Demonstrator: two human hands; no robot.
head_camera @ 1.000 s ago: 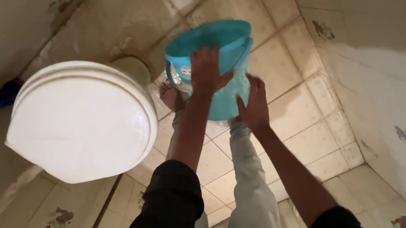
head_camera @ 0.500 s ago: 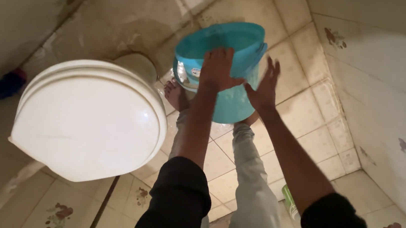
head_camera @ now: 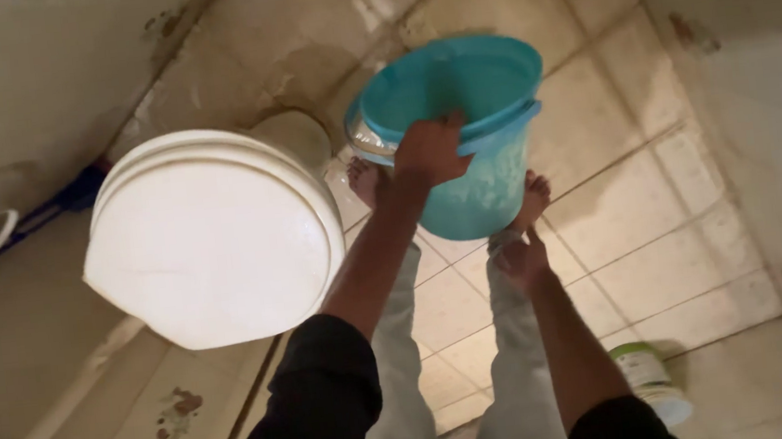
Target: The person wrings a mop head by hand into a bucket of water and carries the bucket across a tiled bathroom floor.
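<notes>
One-handed only, left hand (head_camera: 429, 151) clamping near rim of teal bucket (head_camera: 469, 134) hanging tilted over bare feet beside toilet lid (head_camera: 214, 238), right hand (head_camera: 521, 259) empty below, likely risking slipping, spilling.

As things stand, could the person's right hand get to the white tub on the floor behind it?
Probably yes: the right hand hangs free, holding nothing, and only bare tile lies between it and the white tub.

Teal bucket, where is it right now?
Head view, upper centre: the teal bucket is gripped at its near rim by the left hand, just right of the closed white toilet lid, above the tiled floor.
</notes>
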